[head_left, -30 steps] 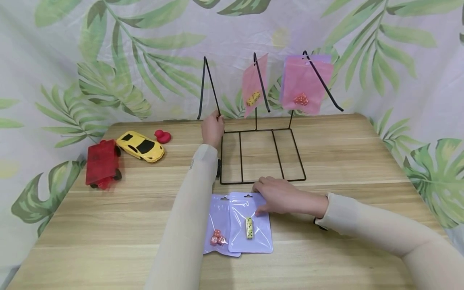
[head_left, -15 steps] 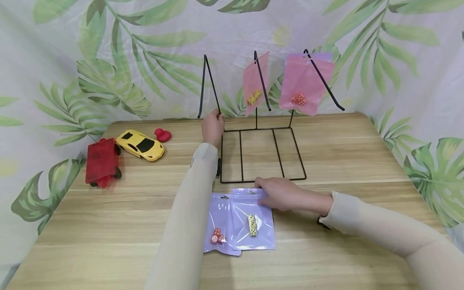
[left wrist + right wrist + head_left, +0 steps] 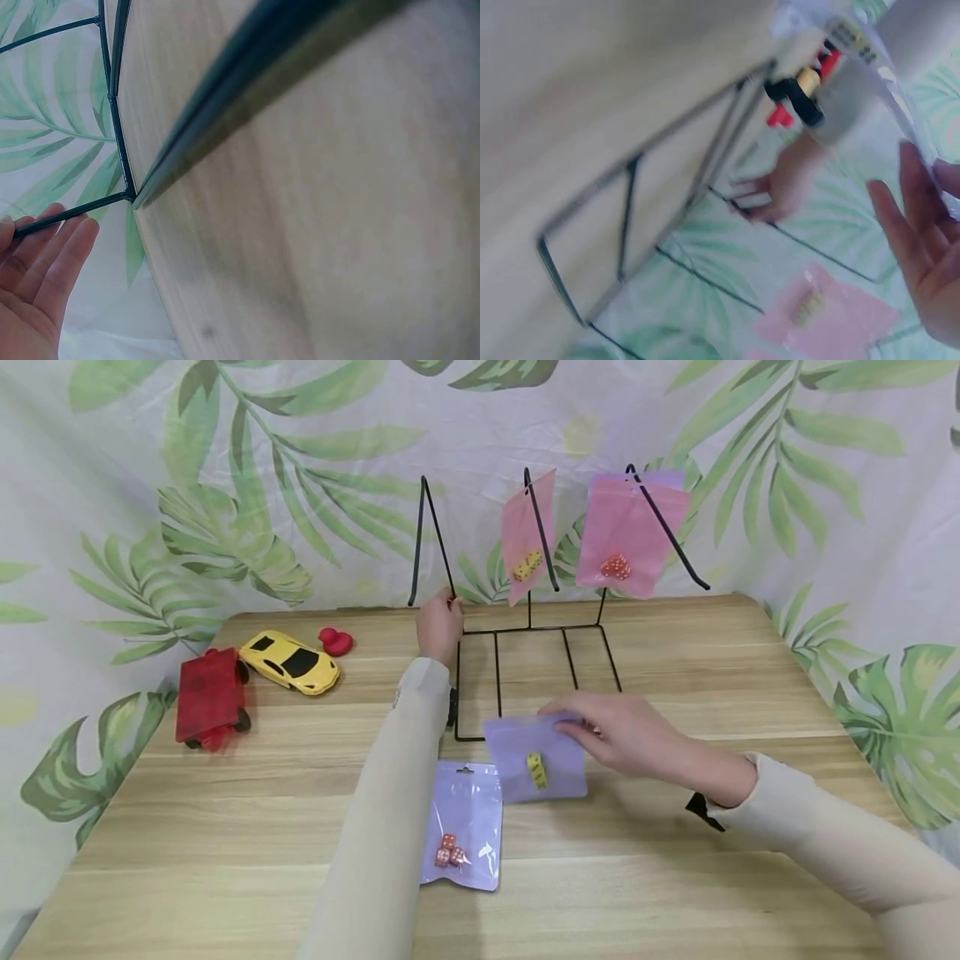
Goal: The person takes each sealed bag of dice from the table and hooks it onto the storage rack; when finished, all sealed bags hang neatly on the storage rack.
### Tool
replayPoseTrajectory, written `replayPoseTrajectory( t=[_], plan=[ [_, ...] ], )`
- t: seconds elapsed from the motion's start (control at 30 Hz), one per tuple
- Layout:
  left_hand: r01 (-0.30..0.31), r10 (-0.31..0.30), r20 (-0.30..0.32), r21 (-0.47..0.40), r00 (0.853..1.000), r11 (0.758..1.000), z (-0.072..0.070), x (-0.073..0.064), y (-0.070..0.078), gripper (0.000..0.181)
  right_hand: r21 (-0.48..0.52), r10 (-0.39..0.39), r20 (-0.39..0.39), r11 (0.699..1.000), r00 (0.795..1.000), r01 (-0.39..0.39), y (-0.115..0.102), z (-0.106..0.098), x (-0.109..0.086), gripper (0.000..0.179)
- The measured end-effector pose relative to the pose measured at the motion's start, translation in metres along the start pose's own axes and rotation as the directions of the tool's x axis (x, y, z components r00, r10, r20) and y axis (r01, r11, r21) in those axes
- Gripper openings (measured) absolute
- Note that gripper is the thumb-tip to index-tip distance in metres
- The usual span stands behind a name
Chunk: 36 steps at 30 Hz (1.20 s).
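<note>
My left hand (image 3: pixel 440 625) pinches the left upright of a black wire rack (image 3: pixel 498 685); the left wrist view shows thumb and fingers (image 3: pixel 56 259) around that wire. Raised off the table, a purple zip bag with yellow dice (image 3: pixel 534 764) is pinched at its top edge by my right hand (image 3: pixel 626 731). A second purple bag with red dice (image 3: pixel 465 814) lies flat on the table, left of the raised one. On the rack's middle hook hangs a pink bag with yellow dice (image 3: pixel 528 539). Its right hook bears a pink bag with red dice (image 3: pixel 633 539) before a purple one.
At the table's left stand a red toy vehicle (image 3: pixel 212 695), a yellow toy car (image 3: pixel 291 662) and a small red rubber duck (image 3: pixel 336 642). The rack's left hook (image 3: pixel 420 539) carries no bag. A leaf-printed cloth (image 3: pixel 300 460) hangs behind the wooden table (image 3: pixel 225 827).
My right hand has taken the purple bag with yellow dice by its top edge and lifted it off the table, up toward the rack. The left hand stays on the upright.
</note>
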<state>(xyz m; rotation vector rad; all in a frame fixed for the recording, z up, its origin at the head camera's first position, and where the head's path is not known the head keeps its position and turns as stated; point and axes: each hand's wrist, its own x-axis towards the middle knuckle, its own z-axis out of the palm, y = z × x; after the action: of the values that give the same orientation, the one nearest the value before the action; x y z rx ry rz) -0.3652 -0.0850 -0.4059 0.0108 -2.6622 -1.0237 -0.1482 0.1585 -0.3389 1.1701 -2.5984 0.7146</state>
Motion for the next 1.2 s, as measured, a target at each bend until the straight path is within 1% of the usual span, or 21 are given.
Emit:
replayPoseTrajectory(
  t=[0.07, 0.1, 0.2, 0.27, 0.33, 0.43, 0.53, 0.67, 0.77, 0.9, 1.03, 1.2],
  plan=[
    [0.0, 0.0, 0.001, 0.005, 1.0, 1.0, 0.0, 0.0, 0.0, 0.027, -0.003, -0.071, -0.101, 0.997, 0.992, 0.071, 0.002, -0.01, 0.002, 0.032],
    [0.0, 0.0, 0.002, 0.005, 1.0, 1.0, -0.001, 0.0, 0.0, 0.027, -0.002, -0.104, -0.151, 0.994, 0.983, 0.105, 0.002, -0.015, 0.003, 0.036],
    [-0.002, 0.002, 0.001, 0.005, 1.0, 1.0, 0.0, 0.0, 0.0, 0.026, 0.011, -0.178, -0.271, 0.982, 0.946, 0.187, 0.002, -0.031, 0.008, 0.045],
    [-0.002, 0.002, 0.001, 0.008, 1.0, 1.0, 0.0, 0.001, -0.001, 0.026, 0.011, -0.201, -0.339, 0.976, 0.919, 0.218, 0.0, -0.041, 0.012, 0.041],
    [-0.002, 0.002, 0.001, 0.009, 1.0, 1.0, 0.0, 0.001, -0.002, 0.026, 0.019, -0.203, -0.395, 0.973, 0.896, 0.229, -0.003, -0.05, 0.016, 0.035],
    [0.001, -0.001, 0.005, 0.011, 1.0, 1.0, 0.0, 0.001, -0.003, 0.027, 0.023, -0.181, -0.469, 0.976, 0.864, 0.217, -0.008, -0.06, 0.023, 0.03],
    [0.002, -0.002, 0.012, 0.005, 1.0, 1.0, 0.0, 0.001, -0.004, 0.028, 0.032, -0.159, -0.512, 0.978, 0.844, 0.204, -0.01, -0.065, 0.028, 0.037],
    [0.0, 0.001, 0.021, -0.002, 1.0, 1.0, 0.0, 0.001, -0.003, 0.029, 0.039, -0.145, -0.536, 0.98, 0.832, 0.196, -0.01, -0.067, 0.034, 0.048],
    [0.0, 0.0, 0.023, -0.004, 1.0, 1.0, 0.0, 0.001, -0.002, 0.027, 0.038, -0.14, -0.55, 0.981, 0.824, 0.192, -0.009, -0.067, 0.037, 0.048],
    [0.001, -0.001, 0.017, -0.007, 1.0, 1.0, 0.001, 0.002, -0.002, 0.024, 0.034, -0.124, -0.558, 0.984, 0.821, 0.173, -0.006, -0.068, 0.04, 0.045],
    [0.004, -0.004, 0.015, -0.011, 1.0, 1.0, 0.001, 0.001, -0.002, 0.023, 0.041, -0.106, -0.555, 0.987, 0.825, 0.155, -0.002, -0.067, 0.043, 0.043],
    [0.003, -0.003, 0.009, -0.01, 1.0, 1.0, 0.001, 0.001, -0.002, 0.024, 0.049, -0.102, -0.529, 0.987, 0.842, 0.15, 0.002, -0.067, 0.047, 0.039]
  ],
)
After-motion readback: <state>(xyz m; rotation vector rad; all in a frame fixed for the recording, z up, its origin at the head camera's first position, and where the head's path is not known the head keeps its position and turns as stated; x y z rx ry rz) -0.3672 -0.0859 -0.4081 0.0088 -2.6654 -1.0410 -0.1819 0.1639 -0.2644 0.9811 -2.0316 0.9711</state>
